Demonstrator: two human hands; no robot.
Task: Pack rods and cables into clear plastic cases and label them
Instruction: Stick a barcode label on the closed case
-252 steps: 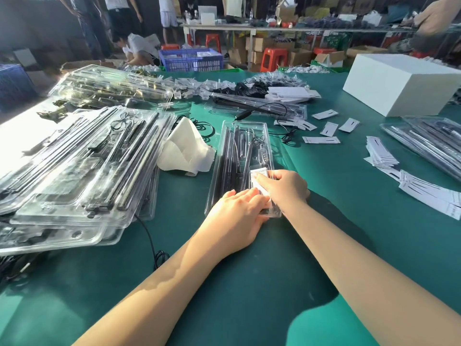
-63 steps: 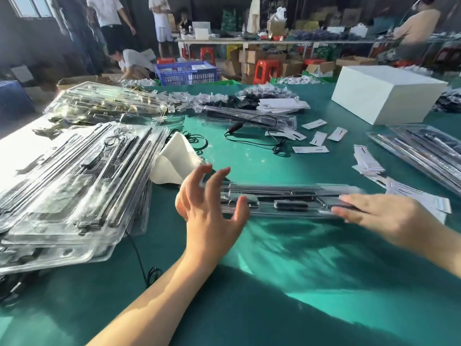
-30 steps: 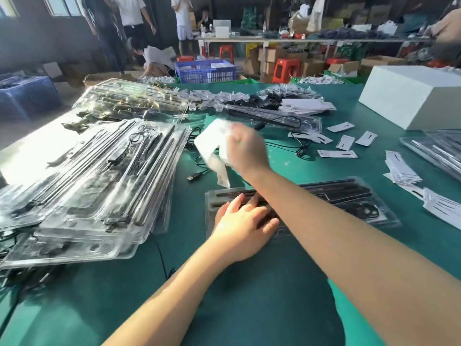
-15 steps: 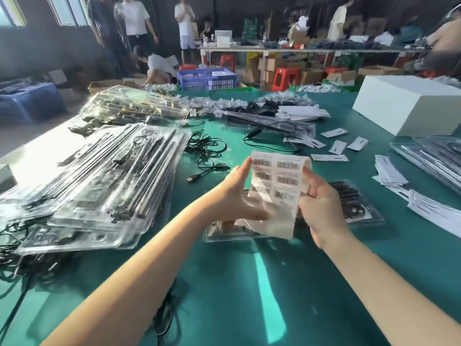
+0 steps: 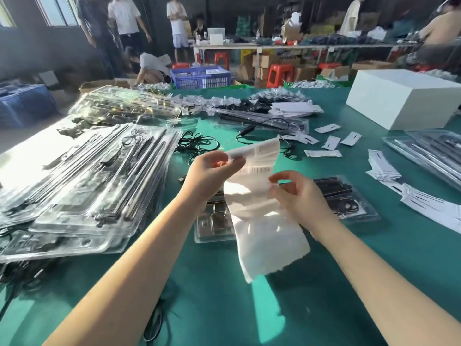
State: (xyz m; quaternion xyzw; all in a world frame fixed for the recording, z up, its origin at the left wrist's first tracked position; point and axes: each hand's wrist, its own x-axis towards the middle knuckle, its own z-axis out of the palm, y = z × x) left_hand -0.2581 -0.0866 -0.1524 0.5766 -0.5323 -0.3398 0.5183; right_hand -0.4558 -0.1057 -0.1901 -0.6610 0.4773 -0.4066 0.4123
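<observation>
Barcodes on the label sheet (image 5: pixel 262 211) are too blurry to read. Left hand (image 5: pixel 212 176) pinches its top; right hand (image 5: pixel 299 196) now pinches its edge, sheet bent lower.

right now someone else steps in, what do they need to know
Left hand pinches the top edge of the white barcode label sheet.
Right hand pinches at the sheet's right edge, seemingly peeling a label.
The closed clear plastic case of black rods and cable lies on the green table under the sheet.
Done: case packed.
Left: stick a label on; none visible there yet.
</observation>
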